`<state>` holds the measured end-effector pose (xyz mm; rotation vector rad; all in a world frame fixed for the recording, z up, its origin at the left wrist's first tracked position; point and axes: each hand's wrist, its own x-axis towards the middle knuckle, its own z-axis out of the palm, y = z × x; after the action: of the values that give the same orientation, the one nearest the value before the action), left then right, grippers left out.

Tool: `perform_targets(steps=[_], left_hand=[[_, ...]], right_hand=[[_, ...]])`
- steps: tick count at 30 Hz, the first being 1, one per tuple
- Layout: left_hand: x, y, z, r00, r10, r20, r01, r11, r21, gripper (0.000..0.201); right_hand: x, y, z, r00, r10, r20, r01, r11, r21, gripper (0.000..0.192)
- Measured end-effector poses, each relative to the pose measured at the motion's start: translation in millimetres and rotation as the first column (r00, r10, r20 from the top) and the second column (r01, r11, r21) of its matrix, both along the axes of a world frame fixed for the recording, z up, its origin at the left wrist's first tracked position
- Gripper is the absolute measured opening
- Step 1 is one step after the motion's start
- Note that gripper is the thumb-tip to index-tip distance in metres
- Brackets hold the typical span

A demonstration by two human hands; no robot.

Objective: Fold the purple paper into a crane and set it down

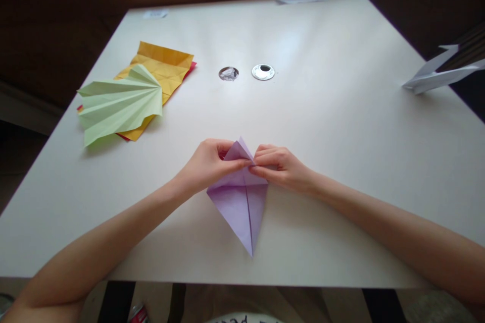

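Note:
A folded sheet of purple origami paper (237, 207) is held between both hands over the near middle of the white table. Its long lower point faces me, with a crease down the centre and a fold across the middle. My left hand (212, 164) grips the upper left part, its thumb lying across the front and its fingers behind the paper. With thumb and fingertips, my right hand (278, 164) pinches the upper right edge. The paper's top tip stands up between the hands. Part of the upper folds is covered by the fingers.
On the white table (341, 126), a pleated light green paper (121, 103) overlaps creased yellow paper (162, 63), with red paper edges beneath. Two round holes, one ringed in metal (262, 72), lie farther back. A folded white paper crane (435, 75) stands at the right edge.

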<state>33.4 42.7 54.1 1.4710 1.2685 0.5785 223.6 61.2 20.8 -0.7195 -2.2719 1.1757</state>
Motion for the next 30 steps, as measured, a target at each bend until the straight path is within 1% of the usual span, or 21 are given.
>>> perform_targets(steps=[5,13,19,22,25,27,28,30], left_hand=[[0.4,-0.5,2.9,0.996,0.087,0.009,-0.088,0.995,0.044,0.025],[-3.1,3.1,6.9,0.974,0.195,0.116,-0.204,0.976,0.070,0.026],[-3.8,5.3,8.9,0.967,0.225,0.121,-0.242,0.959,0.149,0.033],[-3.2,4.8,8.9,0.970,0.193,0.146,-0.214,0.966,0.145,0.032],[-2.2,3.6,5.8,0.988,0.084,0.129,-0.098,0.989,0.110,0.033],[-2.0,3.0,3.3,0.996,0.031,0.088,-0.041,0.993,0.111,0.028],[-2.2,3.0,2.5,0.997,0.030,0.072,-0.039,0.991,0.128,0.023],[-3.2,3.3,2.3,0.995,0.070,0.068,-0.081,0.981,0.174,0.018]], right_hand=[[-0.5,0.2,-0.2,1.000,0.000,0.007,0.000,0.999,0.036,0.041],[-0.9,0.2,0.8,1.000,0.017,0.016,-0.018,0.999,0.041,0.041],[-0.8,0.5,1.4,0.999,0.040,0.017,-0.040,0.998,0.048,0.041],[-0.7,0.3,0.2,0.999,0.037,0.003,-0.037,0.998,0.043,0.040],[-0.1,-0.4,-1.5,1.000,0.000,-0.010,0.000,0.999,0.044,0.040],[0.2,-1.0,-2.1,1.000,-0.027,-0.008,0.028,0.998,0.051,0.039],[0.2,-1.3,-2.2,0.999,-0.041,-0.005,0.041,0.998,0.056,0.038],[-0.1,-1.9,-1.9,0.997,-0.072,0.002,0.071,0.995,0.069,0.034]])
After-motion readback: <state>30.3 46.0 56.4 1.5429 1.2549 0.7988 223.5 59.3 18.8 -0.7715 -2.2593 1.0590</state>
